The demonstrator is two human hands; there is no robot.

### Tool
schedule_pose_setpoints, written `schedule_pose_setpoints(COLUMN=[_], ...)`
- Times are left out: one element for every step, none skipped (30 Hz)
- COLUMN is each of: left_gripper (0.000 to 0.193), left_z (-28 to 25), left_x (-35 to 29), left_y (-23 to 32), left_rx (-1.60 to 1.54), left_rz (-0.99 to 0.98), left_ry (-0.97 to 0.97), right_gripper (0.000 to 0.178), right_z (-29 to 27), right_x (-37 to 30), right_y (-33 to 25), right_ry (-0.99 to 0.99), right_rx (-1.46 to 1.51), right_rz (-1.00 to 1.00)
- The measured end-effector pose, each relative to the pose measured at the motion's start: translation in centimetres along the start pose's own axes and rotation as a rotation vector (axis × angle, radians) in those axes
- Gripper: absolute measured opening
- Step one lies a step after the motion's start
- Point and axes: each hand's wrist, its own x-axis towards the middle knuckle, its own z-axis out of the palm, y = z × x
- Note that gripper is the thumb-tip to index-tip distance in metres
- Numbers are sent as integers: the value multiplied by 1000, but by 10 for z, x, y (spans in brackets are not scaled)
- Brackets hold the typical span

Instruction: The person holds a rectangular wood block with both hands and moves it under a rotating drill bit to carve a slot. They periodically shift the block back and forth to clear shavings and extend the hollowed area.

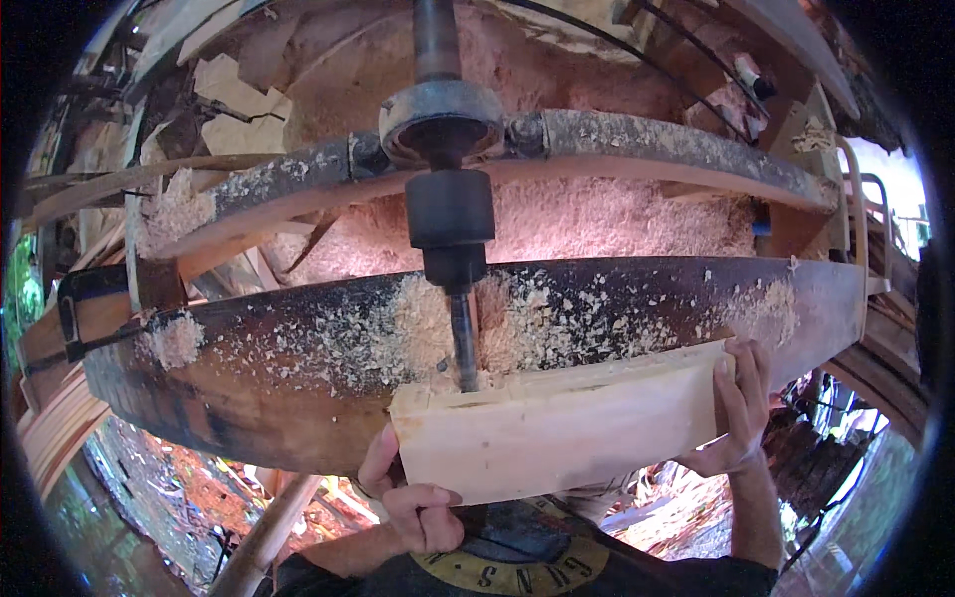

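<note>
A pale wooden block (562,433) lies across the near part of a dark bench board (269,423), its right end a little farther from me. My left hand (423,512) is closed on its near left corner, thumb and fingers against the wood. Around the right end my right hand (738,408) is wrapped, fingertips at the upper far corner. A drill bit (465,343) points down from a black chuck (450,209) and meets the block's far edge near its left end. Whether its tip is inside the wood is hidden.
Wood shavings (537,318) are scattered over the board. Behind it runs a dusty wooden beam (657,144), with a metal ring bearing (441,114) around the drill shaft. A heap of sawdust (617,219) lies beyond. A pole (267,537) slants at lower left.
</note>
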Motion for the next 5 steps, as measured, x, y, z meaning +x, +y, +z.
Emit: schedule_pose_setpoints(left_gripper=[20, 17, 15, 10, 7], left_z=[9, 17, 26, 34, 38], left_x=[7, 12, 16, 15, 13], left_y=[1, 7, 13, 14, 13], left_rx=[11, 13, 21, -113, -245], left_rz=[125, 190, 255, 184, 112], left_ry=[156, 235, 314, 399, 485], right_gripper=[98, 98, 96, 94, 94], right_z=[0, -2, -4, -2, -12], right_x=[-1, -2, -6, -6, -50], right_y=[-1, 0, 1, 3, -24], right_ry=[10, 12, 5, -19, -33], right_rx=[5, 3, 12, 24, 27], right_rz=[2, 1, 5, 6, 2])
